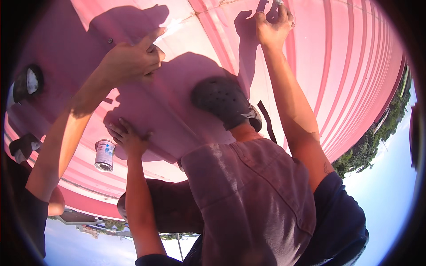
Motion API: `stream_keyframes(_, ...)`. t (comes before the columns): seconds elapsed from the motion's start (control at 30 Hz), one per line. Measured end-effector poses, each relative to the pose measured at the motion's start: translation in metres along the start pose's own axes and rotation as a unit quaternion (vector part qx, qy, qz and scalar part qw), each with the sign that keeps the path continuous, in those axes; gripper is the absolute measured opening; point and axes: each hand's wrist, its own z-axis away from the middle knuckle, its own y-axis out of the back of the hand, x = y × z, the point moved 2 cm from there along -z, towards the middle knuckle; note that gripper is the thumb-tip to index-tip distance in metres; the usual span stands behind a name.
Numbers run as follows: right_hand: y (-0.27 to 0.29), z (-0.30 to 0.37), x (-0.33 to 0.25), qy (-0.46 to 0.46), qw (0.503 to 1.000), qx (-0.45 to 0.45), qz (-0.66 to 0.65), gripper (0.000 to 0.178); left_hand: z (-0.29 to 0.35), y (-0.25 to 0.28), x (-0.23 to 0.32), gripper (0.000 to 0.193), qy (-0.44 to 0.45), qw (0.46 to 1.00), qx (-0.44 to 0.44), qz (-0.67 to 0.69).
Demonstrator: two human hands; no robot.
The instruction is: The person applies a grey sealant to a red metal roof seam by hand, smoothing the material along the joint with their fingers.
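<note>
My left hand (129, 138) rests on the pink ribbed metal roof (317, 84) with its fingers spread, holding nothing. Close to it is a white can (105, 153) with blue print, one round end toward me. At the top edge my right hand (275, 27) reaches far forward, fingers bent together around a small whitish thing (278, 2), mostly cut off and too small to name. Left of centre a co-worker's hand (140, 56) stretches one finger toward a bright white patch (172, 30) on the roof.
My dark clog (222, 98) stands on the roof between my arms, below my bent leg in brownish trousers (253, 190). A dark strap (267, 120) lies beside it. The co-worker's dark shoes (29, 84) are at far left. Beyond the roof edge are trees (357, 157) and sky.
</note>
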Motion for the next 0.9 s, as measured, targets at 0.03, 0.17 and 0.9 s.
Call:
stream_keyframes(0.03, 0.004, -0.005, -0.001, -0.013, 0.999, -0.009, 0.037, 0.067, 0.0, -0.001, 0.002, 0.135, -0.001, 1.0, 0.001, 0.004)
stream_keyframes(0.17, -0.018, -0.002, 0.01, 0.141, 0.986, 0.084, -0.024, 0.07, 0.001, -0.005, -0.007, 0.137, -0.016, 0.999, 0.037, 0.011)
stream_keyframes(0.9, -0.017, 0.008, -0.02, -0.082, 0.991, -0.035, 0.102, 0.079, 0.001, -0.019, -0.015, 0.138, -0.029, 0.998, 0.055, 0.002)
